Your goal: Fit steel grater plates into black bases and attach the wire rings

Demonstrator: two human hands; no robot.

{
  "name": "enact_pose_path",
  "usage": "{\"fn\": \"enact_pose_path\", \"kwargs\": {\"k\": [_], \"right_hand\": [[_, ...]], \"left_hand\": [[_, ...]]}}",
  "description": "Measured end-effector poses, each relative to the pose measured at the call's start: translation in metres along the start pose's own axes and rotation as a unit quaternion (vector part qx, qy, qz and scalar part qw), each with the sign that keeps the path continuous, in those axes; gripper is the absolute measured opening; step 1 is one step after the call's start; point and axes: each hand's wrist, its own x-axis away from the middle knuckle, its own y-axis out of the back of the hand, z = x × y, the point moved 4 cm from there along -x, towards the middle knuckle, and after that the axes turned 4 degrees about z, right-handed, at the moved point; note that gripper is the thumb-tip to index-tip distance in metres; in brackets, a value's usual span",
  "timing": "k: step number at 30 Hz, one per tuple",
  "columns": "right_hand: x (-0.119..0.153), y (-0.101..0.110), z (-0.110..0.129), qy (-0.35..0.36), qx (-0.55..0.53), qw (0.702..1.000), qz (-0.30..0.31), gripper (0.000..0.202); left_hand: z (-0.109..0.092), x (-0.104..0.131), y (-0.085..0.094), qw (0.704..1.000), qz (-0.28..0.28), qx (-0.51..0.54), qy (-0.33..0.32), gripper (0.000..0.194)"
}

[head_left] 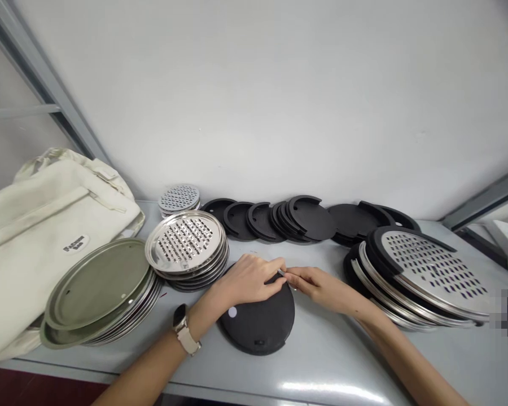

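A round black disc lies flat on the table in front of me, with a white dot and a small dark slot on its face. My left hand reaches over its far part, thumb and forefinger closed in a pinch. From the right, my right hand meets it with pinched fingertips. Between the two sets of fingertips shows a small grey piece, too small to name. Its contact with the disc's far edge is hidden by my fingers.
Left stand stacked metal grater discs, green round plates and a cream bag. Black round holders line the wall. On the right is a stack of large grater discs in black holders. A smaller grater stack sits behind.
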Motion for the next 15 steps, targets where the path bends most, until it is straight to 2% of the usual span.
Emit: {"fn": "enact_pose_path", "kwargs": {"k": [15], "right_hand": [[-0.0013,0.0,-0.0007,-0.03,-0.011,0.999,0.007,0.043]], "left_hand": [[0.0012,0.0001,-0.0016,1.0,-0.009,0.007,-0.01,0.009]]}}
